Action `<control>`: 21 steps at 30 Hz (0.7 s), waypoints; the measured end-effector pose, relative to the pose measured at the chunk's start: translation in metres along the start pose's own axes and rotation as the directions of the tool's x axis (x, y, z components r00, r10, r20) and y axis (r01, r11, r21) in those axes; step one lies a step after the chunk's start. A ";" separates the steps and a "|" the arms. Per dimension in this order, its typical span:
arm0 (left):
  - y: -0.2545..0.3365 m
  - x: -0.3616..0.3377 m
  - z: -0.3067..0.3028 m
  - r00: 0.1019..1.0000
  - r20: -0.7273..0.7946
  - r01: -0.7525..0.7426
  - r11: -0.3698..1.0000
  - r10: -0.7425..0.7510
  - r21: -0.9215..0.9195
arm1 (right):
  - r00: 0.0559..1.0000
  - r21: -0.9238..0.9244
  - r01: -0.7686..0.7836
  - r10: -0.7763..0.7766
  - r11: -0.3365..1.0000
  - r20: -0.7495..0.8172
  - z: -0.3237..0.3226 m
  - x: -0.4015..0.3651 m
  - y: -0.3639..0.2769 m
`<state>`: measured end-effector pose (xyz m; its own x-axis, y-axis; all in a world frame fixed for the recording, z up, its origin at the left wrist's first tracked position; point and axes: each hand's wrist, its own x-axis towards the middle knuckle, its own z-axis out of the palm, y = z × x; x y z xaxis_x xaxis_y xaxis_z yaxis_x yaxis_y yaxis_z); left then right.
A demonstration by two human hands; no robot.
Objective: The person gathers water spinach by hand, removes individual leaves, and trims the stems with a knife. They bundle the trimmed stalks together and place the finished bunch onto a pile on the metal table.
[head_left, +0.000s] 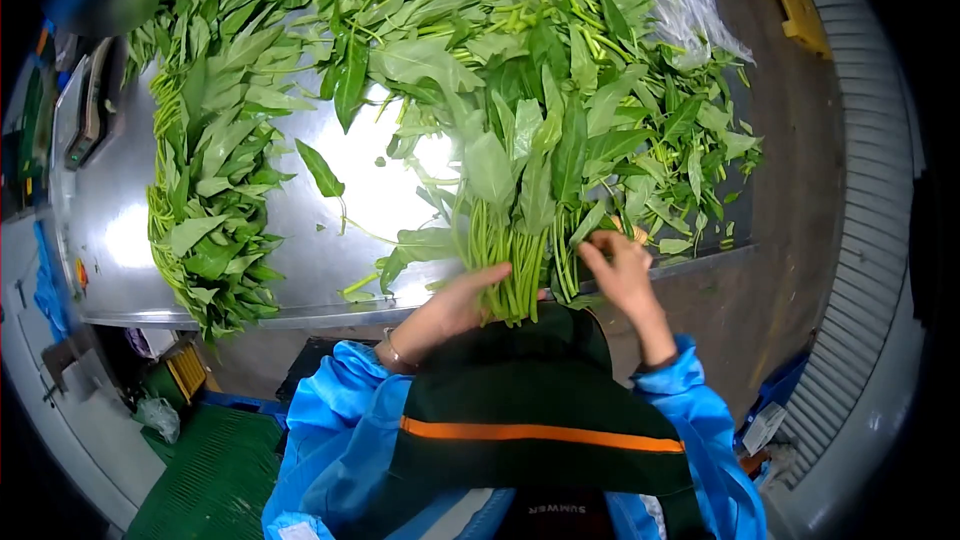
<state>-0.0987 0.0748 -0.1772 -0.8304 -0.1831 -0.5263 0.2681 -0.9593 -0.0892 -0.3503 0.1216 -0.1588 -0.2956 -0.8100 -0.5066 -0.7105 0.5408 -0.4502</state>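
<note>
Steel table (300, 240): left hand (455, 305) clasps greens bundle (510, 250); right hand (620, 275) pinches it.

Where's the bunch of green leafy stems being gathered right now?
Head view, centre: the bunch of green leafy stems stands at the near edge of the shiny steel table, held by the left hand, with the right hand touching its right side.

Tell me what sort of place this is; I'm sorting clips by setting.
Probably a vegetable packing area: a stainless steel table heaped with leafy greens, clear plastic bags at the back, a green crate on the floor. The left hand grips a bunch of stems.
</note>
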 end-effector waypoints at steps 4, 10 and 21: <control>0.001 -0.003 0.022 0.995 -0.078 -0.025 0.937 0.056 0.348 | 0.987 -0.245 0.095 -0.124 0.965 -0.106 0.030 -0.009 -0.021; 0.015 0.011 0.008 0.960 -0.225 -0.150 0.984 0.169 0.101 | 0.975 0.836 -0.204 0.183 0.509 0.126 0.001 -0.003 -0.048; 0.006 0.026 0.015 0.932 -0.251 -0.250 0.965 0.263 0.083 | 0.951 0.491 0.306 -0.241 0.816 -0.192 0.025 -0.028 -0.084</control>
<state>-0.1255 0.0615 -0.1787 -0.5809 -0.3688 -0.7257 0.4257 -0.8975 0.1153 -0.2663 0.1043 -0.1254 -0.2324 -0.9445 -0.2322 -0.3563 0.3048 -0.8832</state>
